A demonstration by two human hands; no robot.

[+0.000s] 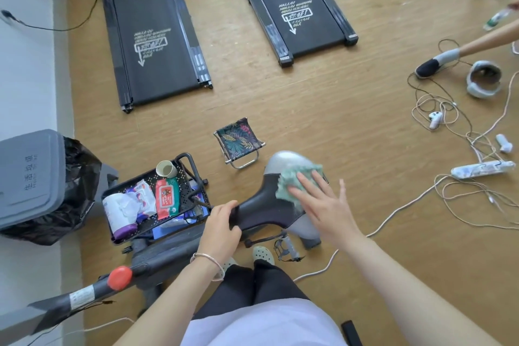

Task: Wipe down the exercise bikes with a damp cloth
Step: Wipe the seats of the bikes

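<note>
The exercise bike's saddle [269, 202], black with grey sides, is right in front of me. My left hand [222, 222] grips its narrow nose, fingers curled over the tip. My right hand [323, 205] lies flat with straight fingers on a green cloth [292, 180], pressing it onto the wide rear part of the saddle. The bike's dark frame [165, 253] with a red knob [120, 277] runs down to the lower left. A pedal [286, 248] shows below the saddle.
A black trolley [193, 194] with wipes, a roll and a cup stands left of the saddle, beside a grey bin [31, 177] with a black bag. A folding stool [238, 146] and two treadmills [157, 34] lie ahead. Cables, a power strip [483, 170] and another person's legs are at right.
</note>
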